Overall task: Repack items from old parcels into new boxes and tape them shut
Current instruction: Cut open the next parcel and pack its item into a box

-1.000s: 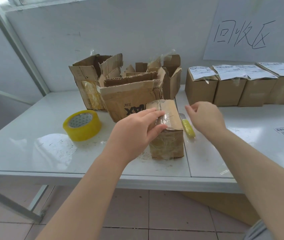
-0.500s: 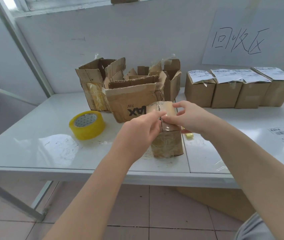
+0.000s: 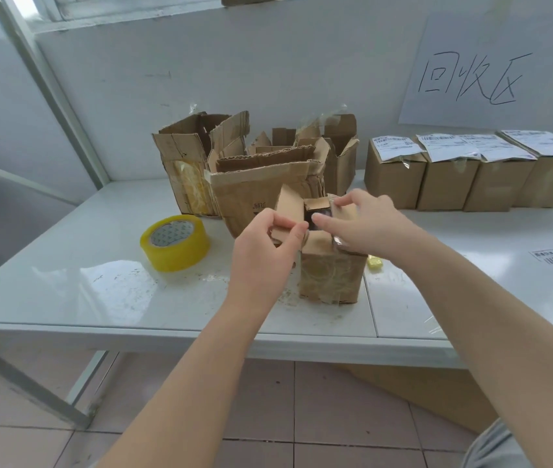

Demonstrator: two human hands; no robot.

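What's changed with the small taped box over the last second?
The right hand came in to the small taped cardboard box; both hands now pinch its top flaps, and the left hand has lifted its flap, opening the box. The yellow tape roll stayed put.

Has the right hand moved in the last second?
Yes. The right hand moved left, from above the yellow cutter onto the top of the small parcel.

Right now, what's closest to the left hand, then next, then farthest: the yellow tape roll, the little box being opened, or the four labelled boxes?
1. The little box: the left hand grips its flap.
2. The yellow tape roll: to its left.
3. The four labelled boxes: back right, by the wall.
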